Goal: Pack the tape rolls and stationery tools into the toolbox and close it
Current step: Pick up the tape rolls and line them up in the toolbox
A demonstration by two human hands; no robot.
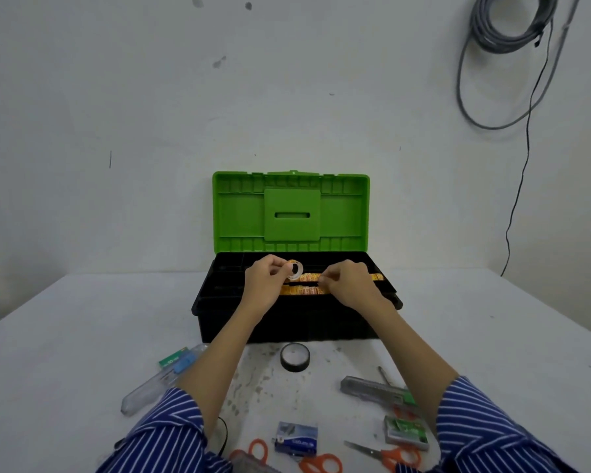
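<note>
Meanwhile, over the open toolbox (297, 322), its green lid (291, 213) upright, the left hand (265, 285) pinched a clear tape roll (294, 270) above the black tray. The right hand (350, 283) gripped a strip of orange packets (306, 289) lying in the tray. Black tape (294, 357), a cutter (376, 390), orange scissors (388, 454) and a stapler (296, 438) waited on the table (82, 336) nearer the person.
</note>
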